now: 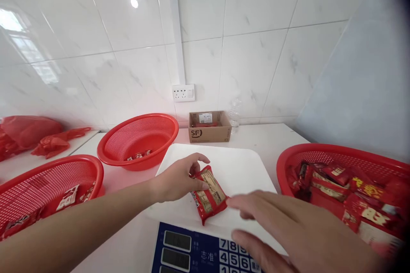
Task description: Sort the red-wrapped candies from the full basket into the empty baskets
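Note:
My left hand (184,179) grips a red snack packet (209,193) with a cream printed label, thumb over its near face. The packet is tilted above or on the white pan (243,166) of a weighing scale; whether it touches the pan I cannot tell. At the packet's right corner are the fingertips of my right hand (282,226), which is stretched out with thumb and fingers apart. Below both hands is the scale's blue panel (205,249), with dark displays and number keys partly covered by my right hand.
On the right a red basket (288,151) holds several red packets. Another red basket (141,119) at the back left has a few small packets, and a third basket (92,166) stands nearer. An open cardboard box (209,135), a clear bottle (235,115) and red plastic bags (32,132) sit by the wall.

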`<state>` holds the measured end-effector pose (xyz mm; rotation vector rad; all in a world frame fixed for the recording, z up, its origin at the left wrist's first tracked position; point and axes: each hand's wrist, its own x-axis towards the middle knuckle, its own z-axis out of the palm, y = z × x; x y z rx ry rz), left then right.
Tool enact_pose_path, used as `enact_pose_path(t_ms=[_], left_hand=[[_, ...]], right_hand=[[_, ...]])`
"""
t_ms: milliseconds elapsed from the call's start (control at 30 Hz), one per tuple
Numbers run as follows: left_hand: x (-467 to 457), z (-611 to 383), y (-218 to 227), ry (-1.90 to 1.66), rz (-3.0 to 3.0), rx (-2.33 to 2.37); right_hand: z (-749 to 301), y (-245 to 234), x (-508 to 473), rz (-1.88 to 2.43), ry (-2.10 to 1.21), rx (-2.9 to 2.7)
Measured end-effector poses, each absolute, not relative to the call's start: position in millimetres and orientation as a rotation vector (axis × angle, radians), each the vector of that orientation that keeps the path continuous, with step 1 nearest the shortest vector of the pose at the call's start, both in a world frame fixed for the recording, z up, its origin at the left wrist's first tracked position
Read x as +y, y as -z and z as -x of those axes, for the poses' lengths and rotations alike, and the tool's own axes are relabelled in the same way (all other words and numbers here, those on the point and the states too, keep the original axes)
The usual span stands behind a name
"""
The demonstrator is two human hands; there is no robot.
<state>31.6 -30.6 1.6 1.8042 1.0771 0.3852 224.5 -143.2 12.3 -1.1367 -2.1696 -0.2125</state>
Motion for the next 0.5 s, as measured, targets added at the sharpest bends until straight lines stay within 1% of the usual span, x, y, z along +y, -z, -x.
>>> enact_pose_path(t_ms=[167,233,333,400,500], left_hand=[[-48,-28,-17,-0.738,-1.631,0.791],[-57,-27,-26,-0.837,-1.62,0.668],[-67,-26,-36,-0.967,-1.632,0.55],[-70,-24,-40,-1.005,-1.644,0.531],[-71,-20,-40,-0.933,-1.675,0.589]], right_hand=[[-223,-16,-120,1.475,0.174,-2.096],[-221,-19,-119,1.524,0.028,-2.068],[-216,-25,-121,1.489,-0.313,-2.071],[-213,-27,-122,1.466,-0.441,-2.045],[-211,-28,-124,1.453,-0.442,-2.0]])
